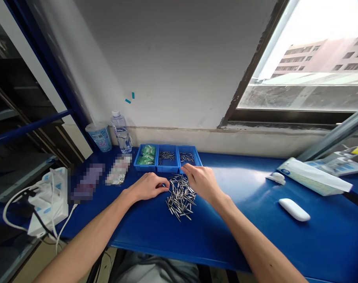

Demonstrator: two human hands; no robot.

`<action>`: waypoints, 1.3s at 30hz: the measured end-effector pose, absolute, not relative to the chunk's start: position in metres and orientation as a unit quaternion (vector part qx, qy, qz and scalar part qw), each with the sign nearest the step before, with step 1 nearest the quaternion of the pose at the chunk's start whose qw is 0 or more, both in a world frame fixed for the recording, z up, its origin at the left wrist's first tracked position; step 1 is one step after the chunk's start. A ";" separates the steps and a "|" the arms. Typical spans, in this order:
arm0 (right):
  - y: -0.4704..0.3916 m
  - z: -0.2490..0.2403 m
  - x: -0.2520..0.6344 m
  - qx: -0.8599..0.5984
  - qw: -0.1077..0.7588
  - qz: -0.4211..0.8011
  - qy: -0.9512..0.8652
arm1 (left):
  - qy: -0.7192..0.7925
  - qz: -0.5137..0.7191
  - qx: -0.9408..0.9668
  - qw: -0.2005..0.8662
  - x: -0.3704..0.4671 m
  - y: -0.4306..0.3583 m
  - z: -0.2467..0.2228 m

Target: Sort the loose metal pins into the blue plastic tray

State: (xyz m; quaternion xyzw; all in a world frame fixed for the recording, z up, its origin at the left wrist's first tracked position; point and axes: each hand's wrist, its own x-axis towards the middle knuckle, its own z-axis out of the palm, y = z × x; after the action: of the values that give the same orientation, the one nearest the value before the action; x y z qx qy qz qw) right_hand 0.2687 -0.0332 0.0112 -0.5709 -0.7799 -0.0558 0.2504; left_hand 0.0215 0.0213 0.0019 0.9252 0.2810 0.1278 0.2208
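A loose pile of small metal pins [181,198] lies on the blue table. My left hand [149,186] is at the pile's left edge, thumb and forefinger pinched; whatever is between them is too small to make out. At the pile's upper right, my right hand [201,179] is closed near the front rim of the right blue bin [199,157], its fingertips pressed together on something too small to name. Similar metal pieces lie in the right bin and in the middle bin [167,169]. Green packets [147,155] fill the left bin [141,168].
Behind on the left stand a clear bottle [122,133] and a cup [100,136]. A power strip [49,204] with cables is at the far left. A white case [294,209], a crumpled white item [276,178] and a tissue pack [313,177] lie on the right.
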 end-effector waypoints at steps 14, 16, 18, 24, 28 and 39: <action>-0.041 0.006 0.249 -0.444 0.174 0.019 -0.879 | 0.311 0.176 0.915 0.186 0.024 0.015 0.006; -0.040 0.005 0.249 -0.445 0.180 0.015 -0.877 | 0.313 0.177 0.915 0.181 0.025 0.015 0.006; -0.041 0.003 0.249 -0.447 0.188 0.012 -0.875 | 0.311 0.175 0.917 0.180 0.025 0.015 0.006; -0.042 0.000 0.248 -0.429 0.216 0.008 -0.877 | 0.268 0.182 0.921 0.217 0.025 0.013 0.010; -0.040 -0.004 0.248 -0.434 0.224 0.010 -0.872 | 0.246 0.216 0.912 0.248 0.024 0.012 0.010; -0.037 -0.003 0.248 -0.441 0.205 0.006 -0.874 | 0.242 0.293 0.892 0.244 0.022 0.015 0.008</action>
State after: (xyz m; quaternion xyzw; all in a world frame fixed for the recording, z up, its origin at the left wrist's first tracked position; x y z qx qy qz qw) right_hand 0.2480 -0.0374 -0.0030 -0.4410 -0.8736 0.0062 0.2054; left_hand 0.0222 0.0146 0.0081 0.8922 0.2420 0.2931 0.2439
